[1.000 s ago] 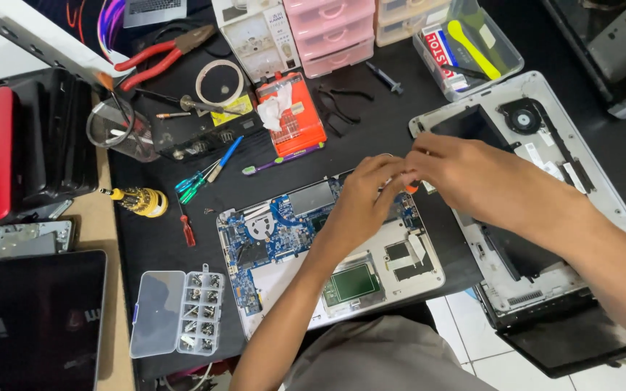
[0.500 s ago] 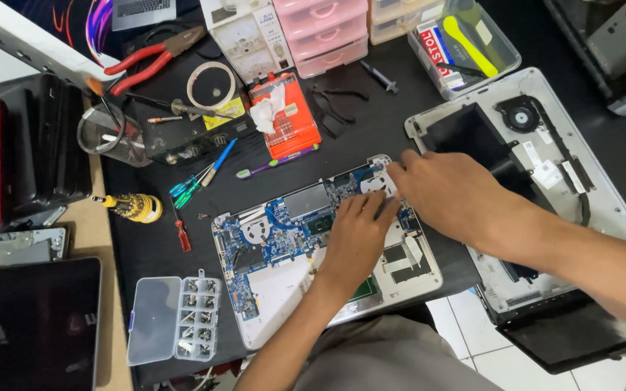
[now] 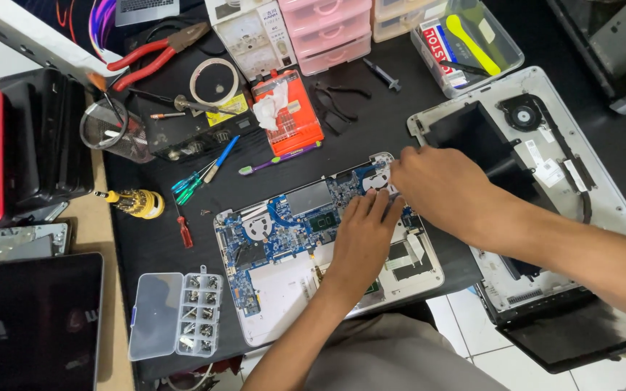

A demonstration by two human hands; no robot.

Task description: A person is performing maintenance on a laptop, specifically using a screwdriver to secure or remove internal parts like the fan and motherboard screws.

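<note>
Left hand (image 3: 360,239) lies flat on the opened laptop (image 3: 327,246) mid-mat, right hand (image 3: 436,190) curled at its top edge – grip hidden. Pressing too hard could crack the blue board (image 3: 284,224).

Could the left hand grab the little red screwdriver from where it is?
Probably yes. The left hand lies flat on the open laptop, and the red screwdriver lies uncovered on the black mat just beyond the laptop's edge, nothing between.
</note>
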